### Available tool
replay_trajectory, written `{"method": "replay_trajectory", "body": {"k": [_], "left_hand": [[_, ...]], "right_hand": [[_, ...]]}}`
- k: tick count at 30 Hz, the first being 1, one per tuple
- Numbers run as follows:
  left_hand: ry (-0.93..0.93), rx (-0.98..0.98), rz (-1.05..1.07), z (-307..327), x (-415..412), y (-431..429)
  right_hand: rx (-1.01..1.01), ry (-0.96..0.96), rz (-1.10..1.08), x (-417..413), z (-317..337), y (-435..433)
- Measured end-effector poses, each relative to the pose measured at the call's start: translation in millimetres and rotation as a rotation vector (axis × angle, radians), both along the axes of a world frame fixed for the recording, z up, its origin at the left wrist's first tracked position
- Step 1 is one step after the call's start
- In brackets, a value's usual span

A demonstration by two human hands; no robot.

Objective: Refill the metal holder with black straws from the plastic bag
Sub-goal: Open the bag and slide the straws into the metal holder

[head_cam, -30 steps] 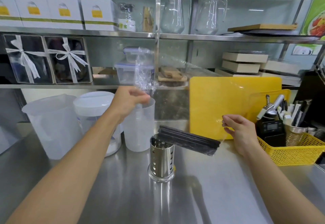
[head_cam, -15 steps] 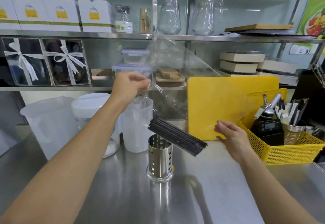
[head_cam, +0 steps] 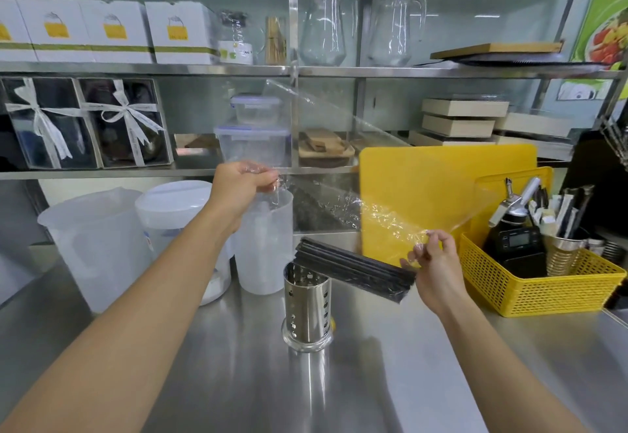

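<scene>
While both hands [head_cam: 243, 183] [head_cam: 436, 262] pinch plastic bag [head_cam: 339, 160] | black straws [head_cam: 353, 267] between, over metal holder [head_cam: 307, 310]

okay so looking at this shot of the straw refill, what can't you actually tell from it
- Head view: whether the metal holder already has straws inside; its wall and the black straws across its rim hide the interior.
- Where the clear plastic bag ends around the straws; its transparency and glare blur the edges.
- The right end of the bundle, covered by the right hand.
- What the left hand fingertips pinch beyond crumpled film.
- Items in the yellow basket: too small.
</scene>
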State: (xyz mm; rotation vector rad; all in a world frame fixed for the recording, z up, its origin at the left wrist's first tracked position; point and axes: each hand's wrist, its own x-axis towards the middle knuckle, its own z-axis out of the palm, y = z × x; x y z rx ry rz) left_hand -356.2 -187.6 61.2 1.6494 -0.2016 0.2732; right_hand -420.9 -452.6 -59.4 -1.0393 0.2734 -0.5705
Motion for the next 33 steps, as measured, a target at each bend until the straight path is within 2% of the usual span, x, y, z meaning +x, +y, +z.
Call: {"method": "replay_trajectory", "body": {"k": [2,5,12,16,20,23,29,33], "left_hand": [[0.055,-0.018,0.007,-6,1,-1],[0.108,-0.06,0.014,-12,2,0],[0.187,-0.107,0.011,-21,7,12],[0.213,-0.029,-0.103,-22,4,18],[0.164,-0.018,-0.121,-16,1,19],[0.102,-0.005,-0.092,-8,4,18],[-0.059,0.069,-0.026,9,5,5],[-0.297,0.339,0.034,11,5,-5]], "right_hand": [[0.064,-0.018,-0.013,3,3,-1],[0.146,-0.022,0.105,-1,5,-4],[-0.215,0.18,0.085,-8,5,-10],[-0.237,0.176,-0.022,-12,3,-19],[-0.036,0.083,-0.001,-12,-1,-26],[0.012,0.055,-0.057,-11,-1,-30],[-0.11,0.044,-0.133,-20,9,-36],[-0.196,0.058,-0.169,-26,14,-42]]}}
